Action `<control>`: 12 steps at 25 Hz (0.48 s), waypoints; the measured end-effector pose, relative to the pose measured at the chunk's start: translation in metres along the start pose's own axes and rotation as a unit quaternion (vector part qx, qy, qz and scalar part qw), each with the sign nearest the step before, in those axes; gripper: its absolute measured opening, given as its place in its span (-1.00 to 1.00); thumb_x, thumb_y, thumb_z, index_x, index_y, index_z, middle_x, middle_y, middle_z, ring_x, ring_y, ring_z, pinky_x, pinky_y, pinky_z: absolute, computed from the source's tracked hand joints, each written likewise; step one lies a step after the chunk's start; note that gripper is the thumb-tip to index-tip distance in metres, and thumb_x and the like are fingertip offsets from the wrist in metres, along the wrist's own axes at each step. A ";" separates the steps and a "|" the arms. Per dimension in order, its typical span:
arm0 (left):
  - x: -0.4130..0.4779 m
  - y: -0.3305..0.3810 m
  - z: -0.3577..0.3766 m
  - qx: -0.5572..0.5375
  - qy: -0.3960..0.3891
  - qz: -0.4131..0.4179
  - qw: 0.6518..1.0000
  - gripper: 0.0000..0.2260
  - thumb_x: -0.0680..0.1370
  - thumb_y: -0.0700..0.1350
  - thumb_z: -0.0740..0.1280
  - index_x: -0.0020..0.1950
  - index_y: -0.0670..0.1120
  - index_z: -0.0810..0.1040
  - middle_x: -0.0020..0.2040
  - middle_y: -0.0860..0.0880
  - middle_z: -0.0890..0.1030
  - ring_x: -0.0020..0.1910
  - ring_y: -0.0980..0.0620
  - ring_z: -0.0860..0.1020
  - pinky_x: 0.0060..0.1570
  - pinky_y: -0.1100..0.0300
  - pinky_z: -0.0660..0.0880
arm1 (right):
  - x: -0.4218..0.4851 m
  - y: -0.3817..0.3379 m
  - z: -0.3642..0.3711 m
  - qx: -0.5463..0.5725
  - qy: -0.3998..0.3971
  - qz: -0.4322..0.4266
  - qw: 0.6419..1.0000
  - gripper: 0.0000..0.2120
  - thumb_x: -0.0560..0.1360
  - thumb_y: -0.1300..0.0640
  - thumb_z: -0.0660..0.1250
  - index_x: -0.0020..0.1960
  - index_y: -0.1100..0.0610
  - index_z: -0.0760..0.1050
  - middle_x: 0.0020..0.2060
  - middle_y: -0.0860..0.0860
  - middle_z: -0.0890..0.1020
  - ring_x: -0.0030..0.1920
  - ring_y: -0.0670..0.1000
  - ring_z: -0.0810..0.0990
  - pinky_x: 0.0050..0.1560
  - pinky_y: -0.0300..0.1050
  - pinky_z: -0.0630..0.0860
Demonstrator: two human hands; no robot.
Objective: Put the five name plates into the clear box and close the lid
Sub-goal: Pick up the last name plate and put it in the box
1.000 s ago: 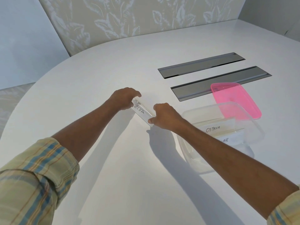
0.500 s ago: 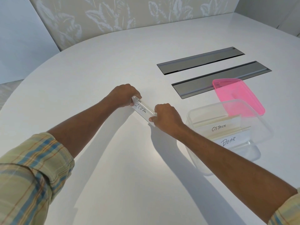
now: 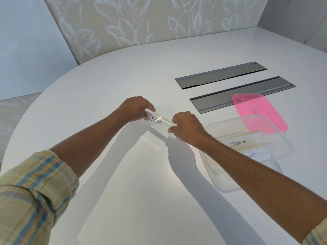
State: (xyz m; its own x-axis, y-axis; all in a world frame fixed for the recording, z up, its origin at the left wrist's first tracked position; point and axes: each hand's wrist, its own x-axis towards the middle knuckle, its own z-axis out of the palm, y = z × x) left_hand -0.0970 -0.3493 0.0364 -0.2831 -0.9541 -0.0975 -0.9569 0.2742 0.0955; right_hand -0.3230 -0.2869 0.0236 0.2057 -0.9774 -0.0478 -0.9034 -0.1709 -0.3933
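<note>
With your left hand and right hand each pinching one end of the clear acrylic "ZEBRA" name plate at mid-frame, a loose fingertip grip could drop it, or it could clip the rim of the clear plastic box at right.

Pink lid, white table, yellow-blue plaid sleeve, leaf-patterned beige wall

ZEBRA plate, ends pinched btwn fingers of left hand & right hand, has tipped up, face more toward camera; seems raised slightly off table.
</note>
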 end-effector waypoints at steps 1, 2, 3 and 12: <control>-0.004 0.002 -0.005 -0.003 0.004 0.001 1.000 -0.52 0.46 -0.23 0.44 0.29 0.20 0.67 0.16 0.09 0.70 0.21 -0.01 0.61 0.00 0.13 0.47 | -0.002 0.001 -0.006 0.000 -0.003 -0.003 1.000 -0.67 0.49 0.02 0.53 -0.27 0.14 0.45 -0.37 0.02 0.55 -0.38 0.08 0.50 -0.41 -0.14 0.33; -0.009 0.005 -0.011 -0.003 0.011 0.003 1.000 -0.53 0.45 -0.24 0.43 0.27 0.19 0.68 0.12 0.11 0.71 0.19 -0.01 0.61 -0.01 0.13 0.49 | -0.004 0.002 -0.014 -0.002 -0.004 -0.008 1.000 -0.66 0.48 0.01 0.54 -0.29 0.13 0.45 -0.38 0.02 0.56 -0.39 0.08 0.50 -0.40 -0.14 0.35; -0.014 0.009 -0.017 -0.001 0.018 0.005 1.000 -0.53 0.45 -0.25 0.42 0.26 0.19 0.69 0.09 0.12 0.73 0.17 -0.01 0.62 -0.01 0.12 0.51 | -0.006 0.003 -0.022 -0.006 -0.003 -0.014 1.000 -0.63 0.47 0.01 0.55 -0.32 0.13 0.43 -0.40 0.02 0.55 -0.40 0.07 0.49 -0.40 -0.13 0.33; -0.044 0.063 -0.059 -0.002 0.060 0.031 0.998 -0.54 0.44 -0.28 0.36 0.22 0.15 0.69 -0.05 0.15 0.74 0.07 0.01 0.63 -0.10 0.11 0.54 | -0.029 0.044 -0.097 -0.027 0.025 -0.082 0.996 -0.76 0.43 0.02 0.59 -0.20 0.15 0.60 -0.32 0.05 0.58 -0.27 0.12 0.49 -0.33 -0.11 0.28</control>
State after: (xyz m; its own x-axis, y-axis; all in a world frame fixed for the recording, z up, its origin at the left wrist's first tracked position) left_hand -0.1411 -0.2974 0.1048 -0.3322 -0.9427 0.0290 -0.9372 0.3334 0.1020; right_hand -0.4056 -0.2783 0.0969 0.3343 -0.9406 0.0584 -0.8786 -0.3335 -0.3417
